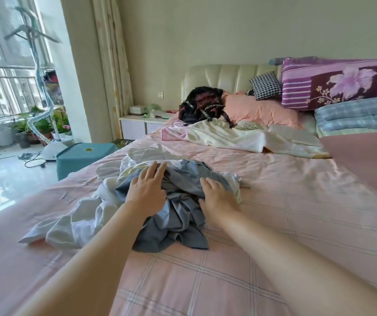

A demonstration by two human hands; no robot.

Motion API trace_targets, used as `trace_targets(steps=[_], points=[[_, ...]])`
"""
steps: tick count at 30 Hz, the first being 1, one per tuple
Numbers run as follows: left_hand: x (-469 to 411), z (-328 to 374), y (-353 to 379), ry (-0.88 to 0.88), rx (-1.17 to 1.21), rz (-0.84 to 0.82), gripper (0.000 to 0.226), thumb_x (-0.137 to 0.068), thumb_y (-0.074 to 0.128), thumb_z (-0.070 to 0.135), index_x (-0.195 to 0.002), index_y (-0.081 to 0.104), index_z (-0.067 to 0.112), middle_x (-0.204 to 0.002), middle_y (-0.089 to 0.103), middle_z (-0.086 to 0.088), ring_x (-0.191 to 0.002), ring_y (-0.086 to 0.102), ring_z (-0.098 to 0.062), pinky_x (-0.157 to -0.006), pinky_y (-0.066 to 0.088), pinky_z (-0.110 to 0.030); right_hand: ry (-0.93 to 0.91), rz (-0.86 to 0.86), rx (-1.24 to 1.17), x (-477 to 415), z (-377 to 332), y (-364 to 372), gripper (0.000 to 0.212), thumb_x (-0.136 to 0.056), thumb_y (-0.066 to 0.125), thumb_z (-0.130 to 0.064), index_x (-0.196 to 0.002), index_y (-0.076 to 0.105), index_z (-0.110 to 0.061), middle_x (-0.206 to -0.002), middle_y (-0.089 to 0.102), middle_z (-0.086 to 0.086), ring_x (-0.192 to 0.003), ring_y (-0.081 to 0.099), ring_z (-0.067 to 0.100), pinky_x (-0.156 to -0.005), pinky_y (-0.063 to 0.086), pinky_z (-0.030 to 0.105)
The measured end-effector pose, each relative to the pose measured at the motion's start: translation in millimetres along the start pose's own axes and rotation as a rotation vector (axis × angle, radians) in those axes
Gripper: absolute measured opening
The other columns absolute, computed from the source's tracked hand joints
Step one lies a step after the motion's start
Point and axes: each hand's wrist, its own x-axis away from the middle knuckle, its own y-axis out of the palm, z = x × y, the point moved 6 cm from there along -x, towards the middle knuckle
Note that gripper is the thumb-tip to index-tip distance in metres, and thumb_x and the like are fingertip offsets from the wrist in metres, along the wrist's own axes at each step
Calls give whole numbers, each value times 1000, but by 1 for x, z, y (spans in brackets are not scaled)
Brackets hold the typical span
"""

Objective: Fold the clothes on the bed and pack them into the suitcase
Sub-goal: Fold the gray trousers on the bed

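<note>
Bed (297, 213) in pink checked sheeting spreads out under and around both hands. Well beyond the fingertips, at the headboard end, lie a purple flowered quilt (333, 85), a pink pillow (258, 110) and a crumpled cream sheet (240, 137), with a black bag (202, 106) slumped on the pillow's left end.

Directly under the hands sits the unfolded heap of clothes. The white garment (75, 222) trails away to the left of the left hand and also shows past its fingertips. The grey-blue garment (183, 215) lies on top, bunched between the two hands and running back toward the wrists.

Far to the left of the left hand, down on the floor beside the bed, stands a teal box (84, 156); whether it is the suitcase cannot be told.

The left hand (147, 192) lies palm down on the heap, fingers straight and slightly spread, its tips at the line where grey-blue cloth meets white. The right hand (217, 198) lies palm down on the right flank of the grey-blue garment, fingers extended, touching the cloth without gripping it. Neither hand holds anything.
</note>
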Motion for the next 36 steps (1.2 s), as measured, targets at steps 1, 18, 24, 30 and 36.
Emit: trace_targets(steps=[1,18,24,30,36], points=[[-2,-1,3,-2,-4,1,83,-94,48,24,-157,-5,34,-166,-1,3,-152,6,-25,-121,15,-48,-2,54,-18,-7,4,0,47,-103,42,-21,-150,40,-16,-159,35,6,-146,31,26,-117,29,47],[73,135,-8,283,72,16,24,-86,58,18,-106,66,29,-104,71,2,-98,63,-25,-72,42,-31,-331,225,165,151,92,-104,14,-72,62,-21,-86,60,-23,-75,55,-7,-66,54,21,-60,42,31],[147,218,18,414,150,-260,22,-88,56,20,-108,64,26,-104,67,3,-95,60,-23,-78,51,-34,-189,56,659,231,153,-104,26,-56,80,-14,-67,63,-30,-72,52,-5,-73,54,20,-68,40,34],[211,259,59,539,72,-596,39,-82,68,21,-120,62,25,-111,61,0,-96,58,-22,-84,50,-33,169,-307,451,302,183,-78,54,-85,55,-25,-137,55,-38,-140,48,-1,-134,35,24,-112,23,44],[222,214,63,440,-208,-500,59,-73,71,41,-129,53,39,-123,52,6,-116,48,-21,-96,44,-38,-11,-143,12,320,135,-56,79,-78,56,-27,-153,33,-36,-155,36,-11,-145,29,12,-119,16,35]])
